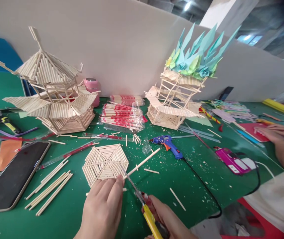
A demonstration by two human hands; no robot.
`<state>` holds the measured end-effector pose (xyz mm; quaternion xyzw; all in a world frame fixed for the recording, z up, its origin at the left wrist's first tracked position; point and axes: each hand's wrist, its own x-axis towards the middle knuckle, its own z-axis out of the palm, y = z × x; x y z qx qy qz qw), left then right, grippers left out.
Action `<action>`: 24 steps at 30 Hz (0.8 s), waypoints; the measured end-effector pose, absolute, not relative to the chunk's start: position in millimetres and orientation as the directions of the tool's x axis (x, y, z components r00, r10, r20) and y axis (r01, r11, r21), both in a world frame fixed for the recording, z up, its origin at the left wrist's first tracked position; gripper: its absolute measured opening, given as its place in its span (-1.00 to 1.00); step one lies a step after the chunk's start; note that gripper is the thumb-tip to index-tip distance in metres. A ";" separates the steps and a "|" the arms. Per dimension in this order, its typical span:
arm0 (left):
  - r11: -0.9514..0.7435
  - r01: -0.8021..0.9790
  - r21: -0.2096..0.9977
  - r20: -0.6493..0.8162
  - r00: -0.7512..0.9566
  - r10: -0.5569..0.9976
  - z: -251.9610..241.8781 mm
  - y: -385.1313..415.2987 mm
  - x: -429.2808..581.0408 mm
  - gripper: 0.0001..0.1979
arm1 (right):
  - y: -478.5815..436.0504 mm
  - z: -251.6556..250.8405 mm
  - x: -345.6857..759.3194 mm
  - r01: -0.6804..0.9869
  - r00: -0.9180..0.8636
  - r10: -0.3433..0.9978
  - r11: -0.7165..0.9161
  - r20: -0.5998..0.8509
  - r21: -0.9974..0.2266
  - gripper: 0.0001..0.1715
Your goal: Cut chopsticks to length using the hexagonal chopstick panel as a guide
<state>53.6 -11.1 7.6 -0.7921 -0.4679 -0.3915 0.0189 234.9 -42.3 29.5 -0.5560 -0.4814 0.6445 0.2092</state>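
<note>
1. So, your left hand (102,207) has its fingertips pressed on the near edge of the hexagon panel (105,162), which lies flat on the green table (194,186).
2. Your right hand (164,219) is wrapped around the yellow-handled cutters (142,199), blades at a long stick (143,162) by the panel's edge.
3. I'd guess that panel is light, stiff and snaps easily at the glue joints, so hold it by the rim.
4. Containers: only clear packs of sticks (122,116) further back, still full. The glue gun (168,144) sits loose.
</note>
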 end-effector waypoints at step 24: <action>-0.498 0.721 0.482 0.556 0.187 0.810 14.7 -10.5 52.3 -0.82 | -33.5 38.4 222.6 0.232 -0.425 0.725 -0.491 -0.542 -0.840 -0.69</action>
